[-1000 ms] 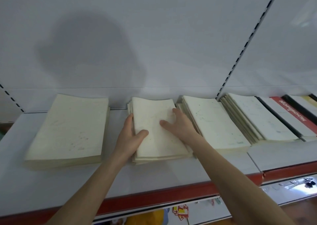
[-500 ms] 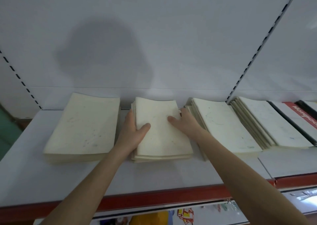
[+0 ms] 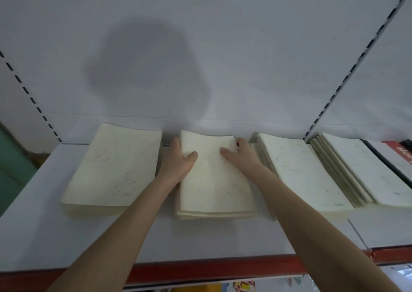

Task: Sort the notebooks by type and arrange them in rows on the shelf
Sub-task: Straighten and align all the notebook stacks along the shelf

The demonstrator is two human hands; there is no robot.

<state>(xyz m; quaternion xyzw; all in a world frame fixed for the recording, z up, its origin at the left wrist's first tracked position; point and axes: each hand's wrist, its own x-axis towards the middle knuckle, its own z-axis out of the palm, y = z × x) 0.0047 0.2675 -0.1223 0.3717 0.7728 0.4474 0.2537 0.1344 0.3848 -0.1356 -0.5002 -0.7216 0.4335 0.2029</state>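
Note:
Several stacks of cream notebooks lie in a row on the white shelf (image 3: 200,240). My left hand (image 3: 178,164) lies against the left edge of the middle stack (image 3: 214,180), fingers straight along its side and thumb on the top cover. My right hand (image 3: 240,158) lies against the stack's right edge near the far corner, thumb on top. The stack sits between both hands, its lower notebooks slightly fanned at the front. A neater stack (image 3: 111,169) lies to the left, and two more stacks (image 3: 298,171) (image 3: 361,169) lie to the right, both fanned sideways.
At the far right lie white notebooks with black spines (image 3: 392,164) and a red one (image 3: 401,151). The white back panel rises right behind the stacks, with slotted uprights (image 3: 356,64). The shelf has a red front lip (image 3: 223,269).
Both hands have slid along the sides of the middle stack toward the back panel. The stack now sits straighter, and the view has shifted to the left.

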